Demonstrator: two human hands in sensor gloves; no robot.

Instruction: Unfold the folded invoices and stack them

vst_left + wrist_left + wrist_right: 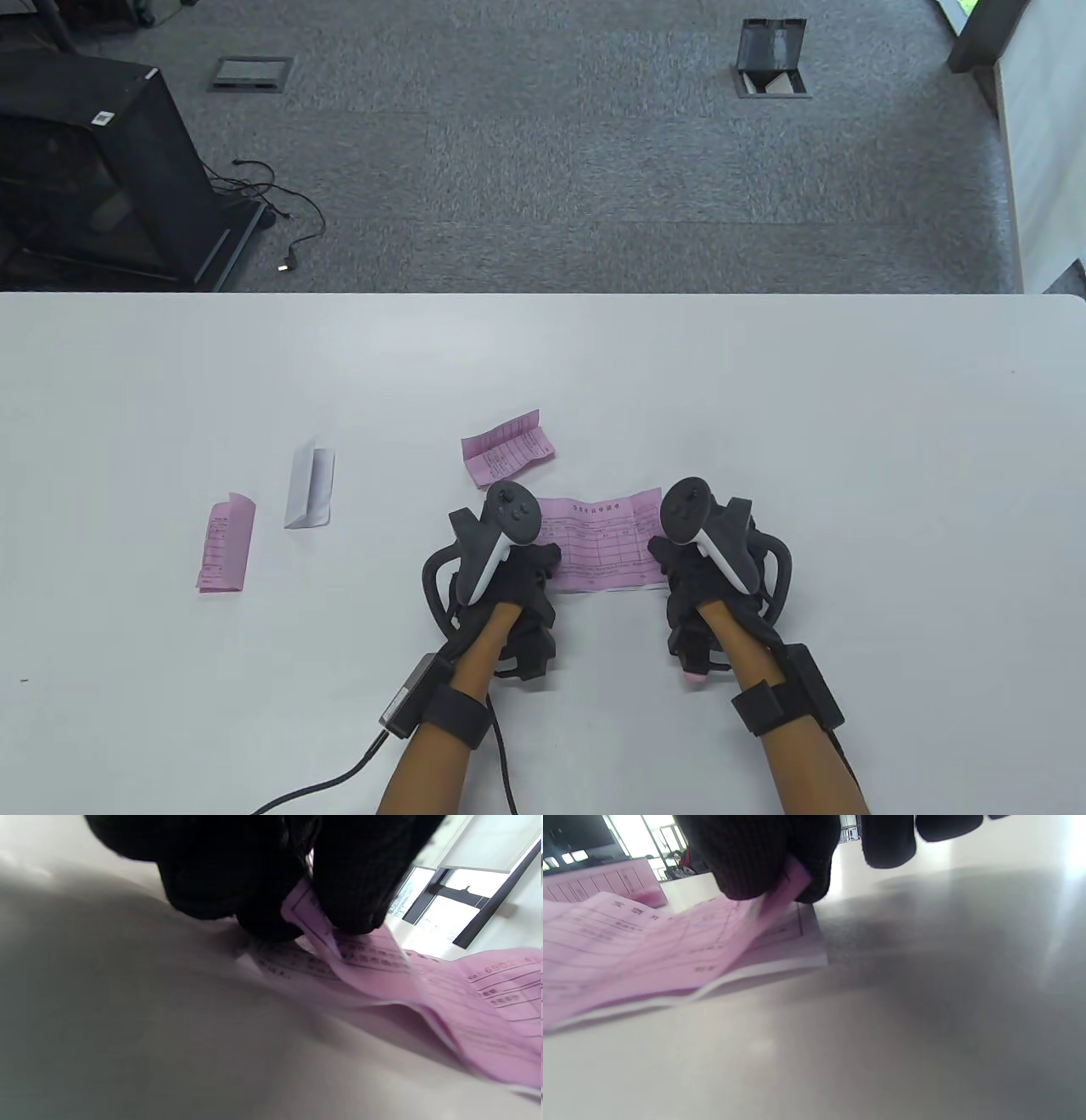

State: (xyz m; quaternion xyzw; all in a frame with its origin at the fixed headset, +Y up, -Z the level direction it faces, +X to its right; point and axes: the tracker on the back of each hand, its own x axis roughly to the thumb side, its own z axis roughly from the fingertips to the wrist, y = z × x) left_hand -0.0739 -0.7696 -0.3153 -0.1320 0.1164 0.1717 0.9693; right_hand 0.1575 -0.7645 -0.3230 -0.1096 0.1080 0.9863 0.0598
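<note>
An unfolded pink invoice (601,539) lies spread between my hands on the white table, on top of a white sheet whose edge shows at the front. My left hand (543,564) pinches its left end; the left wrist view shows the fingers (263,899) closed on the lifted pink edge (314,921). My right hand (666,560) pinches its right end, seen in the right wrist view (780,887). Three folded invoices lie apart: a pink one (507,446) just behind, a white one (309,485) to the left, a pink one (226,543) far left.
The white table (848,424) ends at its far edge, with grey carpet beyond. A black cabinet (93,170) and loose cables stand on the floor at back left. A cable runs from my left wrist off the front edge.
</note>
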